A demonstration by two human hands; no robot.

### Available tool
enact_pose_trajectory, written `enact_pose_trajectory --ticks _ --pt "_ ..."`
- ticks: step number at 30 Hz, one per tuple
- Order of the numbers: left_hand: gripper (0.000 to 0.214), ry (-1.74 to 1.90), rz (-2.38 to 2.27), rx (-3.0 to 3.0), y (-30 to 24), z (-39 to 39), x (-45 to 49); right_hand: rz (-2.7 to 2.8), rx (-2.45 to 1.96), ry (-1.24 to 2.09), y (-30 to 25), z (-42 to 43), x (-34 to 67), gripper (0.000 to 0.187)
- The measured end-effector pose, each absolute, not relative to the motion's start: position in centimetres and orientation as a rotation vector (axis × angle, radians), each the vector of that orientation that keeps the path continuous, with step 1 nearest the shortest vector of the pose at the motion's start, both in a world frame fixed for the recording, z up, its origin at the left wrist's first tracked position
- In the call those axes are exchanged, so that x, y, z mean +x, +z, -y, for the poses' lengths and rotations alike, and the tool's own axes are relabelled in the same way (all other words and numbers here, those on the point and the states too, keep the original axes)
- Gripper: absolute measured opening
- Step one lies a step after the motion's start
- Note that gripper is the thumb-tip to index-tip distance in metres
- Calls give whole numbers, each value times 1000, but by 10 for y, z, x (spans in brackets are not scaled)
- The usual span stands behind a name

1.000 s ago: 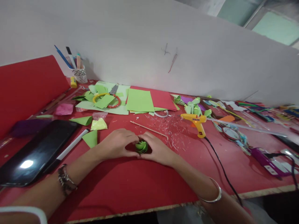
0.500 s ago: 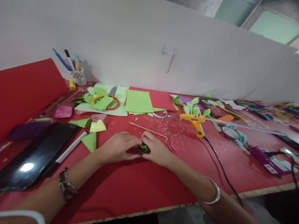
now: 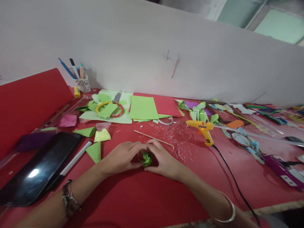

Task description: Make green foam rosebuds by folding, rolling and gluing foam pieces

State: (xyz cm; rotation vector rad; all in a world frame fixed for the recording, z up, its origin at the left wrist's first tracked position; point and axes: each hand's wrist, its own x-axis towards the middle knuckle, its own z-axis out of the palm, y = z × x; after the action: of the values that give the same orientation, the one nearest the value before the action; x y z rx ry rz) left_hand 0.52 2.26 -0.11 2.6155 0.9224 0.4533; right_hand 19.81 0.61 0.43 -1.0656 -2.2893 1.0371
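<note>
A small green pleated paper rosette (image 3: pixel 147 158), fanned into a swirl, sits low over the red table between my two hands. My left hand (image 3: pixel 122 158) is curled at its left edge, thumb below and fingers above. From the other side my right hand (image 3: pixel 166 162) arches around it, with its thumb beneath and its fingertips meeting those of my left hand at the top. The two hands ring the rosette, and its fingertip contacts are partly hidden. Just beyond my fingers lies a thin stick (image 3: pixel 154 139).
A yellow glue gun (image 3: pixel 200 128) with a black cord stands at right, near scattered scraps. Green paper sheets (image 3: pixel 143 107), scissors (image 3: pixel 117 98) and rolled green paper pieces (image 3: pixel 199 111) lie behind. At left are a black phone (image 3: pixel 45 164), a marker (image 3: pixel 75 158) and paper cones (image 3: pixel 94 152).
My fingers have spread wider around the green rosette, so more of its swirl shows. The whole view has shifted slightly, with the table lower in the picture.
</note>
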Motion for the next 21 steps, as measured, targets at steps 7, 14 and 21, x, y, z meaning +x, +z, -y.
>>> enact_pose_trajectory --ticks 7,14,21 --pt "38 447 -906 2597 -5 -26 3 2388 -1137 918 1 -9 199 42" --pt "41 397 -859 2436 3 -25 -2 2419 -1283 712 2 -8 197 40" --pt "63 390 -885 2265 4 -24 -3 2390 -1197 873 5 -6 194 51"
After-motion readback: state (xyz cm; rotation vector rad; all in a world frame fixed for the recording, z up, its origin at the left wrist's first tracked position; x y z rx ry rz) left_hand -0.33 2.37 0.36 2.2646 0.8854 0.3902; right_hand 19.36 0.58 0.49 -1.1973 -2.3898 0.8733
